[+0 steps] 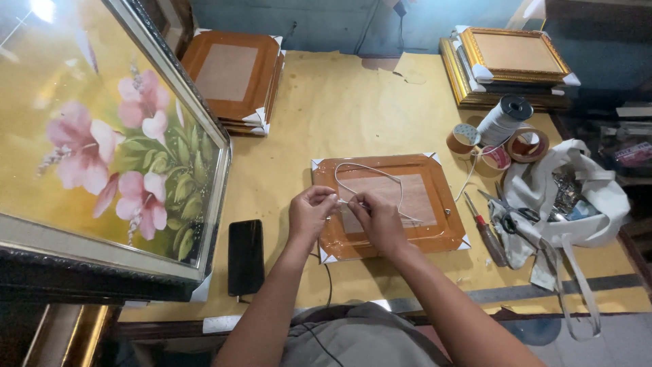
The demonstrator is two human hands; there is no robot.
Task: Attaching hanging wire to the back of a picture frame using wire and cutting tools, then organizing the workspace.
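Both hands, left hand [309, 212] and right hand [375, 219], pinch a thin white cord [370, 171] over the brown wooden picture frame [435, 231] lying face-down mid-table, seemingly tying it on; next, tightening needs steady tension.

Yellow table [339, 109] with frames [387, 204], phone [245, 257]

Framed flower painting [102, 149], black phone [246, 256], tape rolls [490, 146], scissors [506, 212], white bag [577, 197]
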